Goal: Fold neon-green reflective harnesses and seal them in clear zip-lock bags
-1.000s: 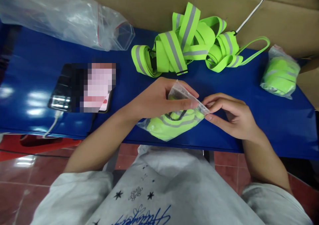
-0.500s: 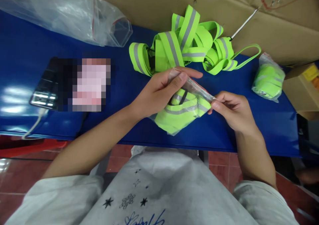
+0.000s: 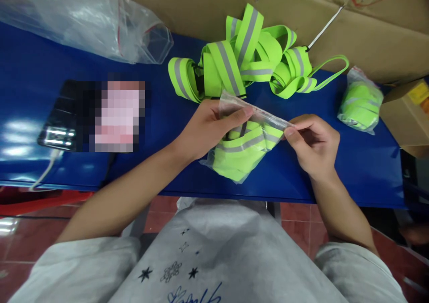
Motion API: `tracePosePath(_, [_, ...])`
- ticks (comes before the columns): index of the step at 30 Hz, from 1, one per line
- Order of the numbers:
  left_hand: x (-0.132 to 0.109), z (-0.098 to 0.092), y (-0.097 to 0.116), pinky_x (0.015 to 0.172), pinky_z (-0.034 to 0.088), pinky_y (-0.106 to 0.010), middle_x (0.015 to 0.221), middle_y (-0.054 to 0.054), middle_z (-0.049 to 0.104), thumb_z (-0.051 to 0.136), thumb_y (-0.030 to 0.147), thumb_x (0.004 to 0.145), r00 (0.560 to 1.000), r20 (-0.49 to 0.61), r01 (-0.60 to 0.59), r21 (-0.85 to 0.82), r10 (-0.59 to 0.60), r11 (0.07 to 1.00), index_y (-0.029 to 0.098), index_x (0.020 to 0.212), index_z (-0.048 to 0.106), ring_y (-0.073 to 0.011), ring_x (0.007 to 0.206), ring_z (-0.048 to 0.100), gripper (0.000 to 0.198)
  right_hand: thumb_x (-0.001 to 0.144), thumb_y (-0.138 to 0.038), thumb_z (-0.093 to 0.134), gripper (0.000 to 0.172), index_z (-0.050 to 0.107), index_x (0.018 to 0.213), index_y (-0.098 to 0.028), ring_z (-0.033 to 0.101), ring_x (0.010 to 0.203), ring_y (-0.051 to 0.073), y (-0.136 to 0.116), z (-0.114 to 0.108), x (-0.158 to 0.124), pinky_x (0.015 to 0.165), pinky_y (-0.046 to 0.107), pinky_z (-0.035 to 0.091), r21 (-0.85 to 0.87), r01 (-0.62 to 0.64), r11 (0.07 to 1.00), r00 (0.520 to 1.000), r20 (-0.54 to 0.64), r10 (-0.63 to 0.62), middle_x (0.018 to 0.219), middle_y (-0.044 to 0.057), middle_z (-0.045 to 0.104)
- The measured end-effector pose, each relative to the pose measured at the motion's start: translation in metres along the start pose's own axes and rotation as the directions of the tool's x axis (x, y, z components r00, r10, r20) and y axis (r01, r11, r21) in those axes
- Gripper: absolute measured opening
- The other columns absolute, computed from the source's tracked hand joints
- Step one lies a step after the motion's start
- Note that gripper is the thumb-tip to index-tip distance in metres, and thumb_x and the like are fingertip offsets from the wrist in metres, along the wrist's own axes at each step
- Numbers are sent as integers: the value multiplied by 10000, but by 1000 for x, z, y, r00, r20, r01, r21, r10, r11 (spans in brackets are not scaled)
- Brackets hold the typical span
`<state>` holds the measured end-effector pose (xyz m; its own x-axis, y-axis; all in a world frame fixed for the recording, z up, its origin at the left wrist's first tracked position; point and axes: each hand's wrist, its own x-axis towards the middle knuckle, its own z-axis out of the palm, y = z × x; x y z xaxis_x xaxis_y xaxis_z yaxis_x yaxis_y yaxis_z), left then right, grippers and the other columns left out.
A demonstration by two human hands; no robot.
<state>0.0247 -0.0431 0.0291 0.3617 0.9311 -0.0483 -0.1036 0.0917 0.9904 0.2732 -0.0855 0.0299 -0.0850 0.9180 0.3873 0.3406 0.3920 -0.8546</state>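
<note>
1. Since half a second ago, the top edge of the small clear bag has turned flatter and straighter between the hands.
2. At far left, a big clear bag lies behind a shiny black thing with a white cord.
3. The left hand is clamped on the small clear bag, thumb in front near the top, other fingers behind.
4. That bag, with a green strap inside, is over the near side of the blue table. I can't tell if it touches.
5. A loose strap pile lies just behind. A loop could snag if the hands push back.
6. The right hand pinches the bag's right top corner, thumb and finger together. Too hard a pull could tear the thin plastic; a loose pinch could slip.
7. At far right, a packed bag sits near a cardboard box.
</note>
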Motion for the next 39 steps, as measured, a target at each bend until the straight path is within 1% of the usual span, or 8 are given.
tracePosePath(4, [0, 1, 0, 554, 445, -223, 725, -27, 713, 783, 533, 938, 999, -35, -37, 25, 37, 999, 172, 877, 844, -133, 704, 650, 371, 966, -375, 788, 156, 727, 872, -267, 663, 653, 156, 1, -1, 4, 581, 320, 536, 30, -70, 997, 997, 27, 70, 792, 4, 724])
tracePosePath(8, [1, 2, 0, 557, 423, -219, 748, -26, 714, 783, 537, 941, 998, 12, -59, 25, 59, 998, 160, 872, 841, -111, 679, 624, 387, 943, -419, 806, 194, 720, 872, -261, 589, 584, 146, 3, -2, 6, 535, 314, 467, 33, -129, 991, 991, 34, 128, 717, -5, 676])
tracePosePath(13, [1, 4, -7, 553, 427, -219, 659, -9, 646, 747, 591, 957, 997, -15, -78, 9, 78, 997, 164, 796, 808, -102, 629, 606, 460, 940, -326, 791, 142, 707, 847, -259, 570, 564, 142, -1, -2, 4, 520, 305, 423, 48, -117, 992, 993, -3, 118, 699, -5, 657])
tracePosePath(17, [2, 6, -10, 550, 429, -211, 633, 3, 613, 745, 607, 952, 993, -22, -116, 22, 117, 993, 165, 771, 787, -94, 614, 593, 480, 952, -288, 749, 118, 696, 852, -255, 544, 560, 135, -3, -1, 3, 507, 294, 412, 53, -113, 992, 994, 16, 112, 694, -8, 637])
tracePosePath(21, [0, 7, -8, 548, 424, -206, 630, 6, 602, 738, 630, 946, 993, 3, -122, 56, 122, 991, 162, 777, 784, -97, 621, 590, 499, 928, -213, 713, 79, 679, 862, -239, 546, 595, 128, -5, 0, 2, 531, 287, 435, 48, -56, 997, 998, 41, 54, 741, -5, 634])
tracePosePath(28, [-3, 8, -2, 572, 421, -205, 721, -10, 666, 662, 643, 995, 987, 77, -148, 137, 138, 979, 165, 903, 830, -94, 650, 581, 514, 869, -99, 639, 140, 611, 816, -226, 452, 556, 96, -6, 2, -1, 510, 264, 396, -38, 15, 999, 1000, 18, -14, 718, -22, 581])
tracePosePath(32, [-4, 8, -1, 611, 439, -215, 749, -20, 682, 622, 624, 1026, 980, 120, -179, 169, 160, 969, 169, 936, 844, -104, 690, 601, 515, 894, -149, 645, 104, 609, 836, -228, 467, 579, 97, -6, 4, -2, 527, 259, 413, -41, 13, 999, 1000, 9, -13, 744, -23, 594])
tracePosePath(39, [-5, 10, -1, 738, 525, -243, 880, -50, 776, 605, 623, 1035, 982, 106, -177, 200, 159, 964, 189, 981, 852, -149, 823, 697, 503, 905, -253, 682, 120, 597, 821, -235, 484, 602, 116, -7, 6, -3, 561, 284, 445, -85, -56, 995, 998, 6, 57, 737, -14, 596])
